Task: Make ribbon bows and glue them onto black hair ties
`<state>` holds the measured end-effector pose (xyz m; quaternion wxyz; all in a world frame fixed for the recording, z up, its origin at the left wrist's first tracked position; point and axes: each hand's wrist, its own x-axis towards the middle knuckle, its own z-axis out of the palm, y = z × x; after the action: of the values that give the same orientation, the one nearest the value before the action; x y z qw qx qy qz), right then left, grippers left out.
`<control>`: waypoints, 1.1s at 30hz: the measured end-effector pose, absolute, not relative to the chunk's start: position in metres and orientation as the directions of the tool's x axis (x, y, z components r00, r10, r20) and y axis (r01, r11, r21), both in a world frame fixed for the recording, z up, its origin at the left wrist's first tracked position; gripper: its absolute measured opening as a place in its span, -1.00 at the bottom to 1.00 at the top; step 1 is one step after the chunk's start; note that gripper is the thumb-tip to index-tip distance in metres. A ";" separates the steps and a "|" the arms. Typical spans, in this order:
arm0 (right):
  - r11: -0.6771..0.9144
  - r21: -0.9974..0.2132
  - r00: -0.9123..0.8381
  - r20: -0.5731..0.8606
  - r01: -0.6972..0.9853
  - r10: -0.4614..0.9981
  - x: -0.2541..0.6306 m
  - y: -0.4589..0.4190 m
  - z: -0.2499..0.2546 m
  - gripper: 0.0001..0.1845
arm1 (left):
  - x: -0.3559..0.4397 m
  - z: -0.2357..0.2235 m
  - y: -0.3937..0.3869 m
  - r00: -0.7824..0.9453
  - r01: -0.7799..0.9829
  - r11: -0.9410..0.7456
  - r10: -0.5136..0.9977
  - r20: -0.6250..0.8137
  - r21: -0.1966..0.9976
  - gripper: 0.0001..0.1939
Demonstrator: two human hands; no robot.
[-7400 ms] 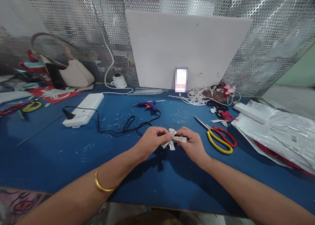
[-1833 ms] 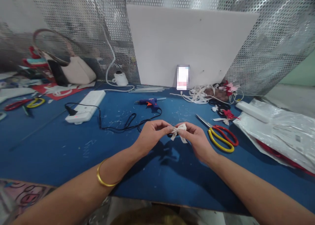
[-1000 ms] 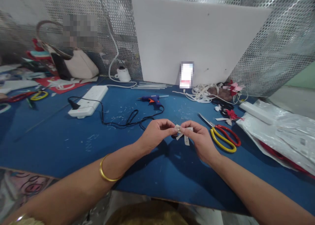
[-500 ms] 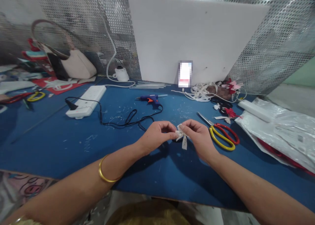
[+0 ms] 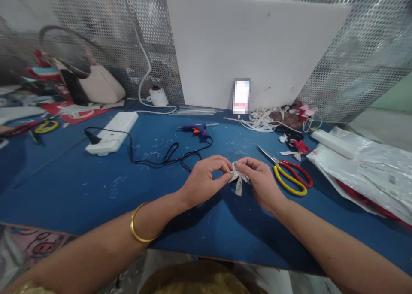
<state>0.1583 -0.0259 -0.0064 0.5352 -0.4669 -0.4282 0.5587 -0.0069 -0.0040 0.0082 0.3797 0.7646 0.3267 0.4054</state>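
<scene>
A small white ribbon bow (image 5: 238,185) with dark printed lettering is held between my two hands, just above the blue table. My left hand (image 5: 206,178) pinches its left side with thumb and fingers. On the other side, my right hand (image 5: 261,178) grips the top and right of the bow, hiding part of it. One printed tail hangs down below the fingers. Something dark shows behind the bow, too little to name. Scissors (image 5: 289,178) with one red and one yellow handle lie just right of my right hand.
A blue glue gun (image 5: 198,130) lies behind my hands, its black cord running to a white power strip (image 5: 112,133). A phone (image 5: 241,96) leans on a white board (image 5: 257,45). Ribbon scraps (image 5: 264,119) lie back right, a plastic bag (image 5: 370,174) at right, a handbag (image 5: 99,83) at far left.
The bow has turned slightly in my fingers, its tail shifting a little to the left. My left fingers have changed their pinch on it, and both hands stay in about the same place.
</scene>
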 end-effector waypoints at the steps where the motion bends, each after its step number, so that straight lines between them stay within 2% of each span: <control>1: -0.054 -0.979 -0.009 -0.053 -0.197 0.999 0.159 -0.026 -0.005 -0.78 | -0.007 0.008 -0.004 0.440 0.202 -0.499 0.815 0.377 0.843 -0.89; 6: -0.046 -0.981 -0.092 -0.029 -0.189 0.995 0.160 -0.024 0.001 -0.82 | -0.007 0.006 0.000 0.367 0.189 -0.450 0.857 0.362 0.873 -0.86; 11: -0.016 -0.994 -0.023 -0.013 -0.113 1.000 0.162 -0.025 0.001 -0.80 | -0.009 0.006 -0.002 0.361 0.187 -0.493 0.839 0.407 0.850 -0.89; 13: 0.029 -0.999 -0.006 0.029 -0.033 1.000 0.163 -0.025 0.000 -0.78 | -0.010 0.007 -0.002 0.348 0.172 -0.429 0.869 0.352 0.887 -0.86; 16: 0.096 -0.992 -0.022 0.094 0.084 0.995 0.163 -0.027 -0.002 -0.74 | -0.011 0.009 0.001 0.337 0.093 -0.214 0.926 0.171 0.972 -0.78; 20: 0.155 -0.978 -0.024 0.153 0.137 0.988 0.161 -0.027 -0.002 -0.70 | -0.010 0.009 0.003 0.393 0.051 -0.055 0.919 0.030 0.997 -0.77; 25: 0.154 -0.983 0.019 0.156 0.103 0.988 0.161 -0.026 0.001 -0.75 | -0.010 0.007 0.003 0.276 0.021 -0.044 0.960 0.037 0.999 -0.78; 28: 0.104 -0.990 -0.008 0.103 0.097 0.995 0.161 -0.027 0.000 -0.77 | -0.010 0.008 0.003 0.317 0.002 -0.045 0.947 0.042 0.999 -0.79; 33: 0.150 -0.968 -0.055 0.142 0.200 0.988 0.159 -0.029 -0.003 -0.81 | -0.009 0.009 0.001 0.378 -0.026 0.020 0.926 -0.008 0.999 -0.78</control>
<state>0.1586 -0.0292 -0.0026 0.4716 -0.5003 -0.5940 0.4177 -0.0085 0.0014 0.0093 0.5977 0.5759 0.3906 0.3982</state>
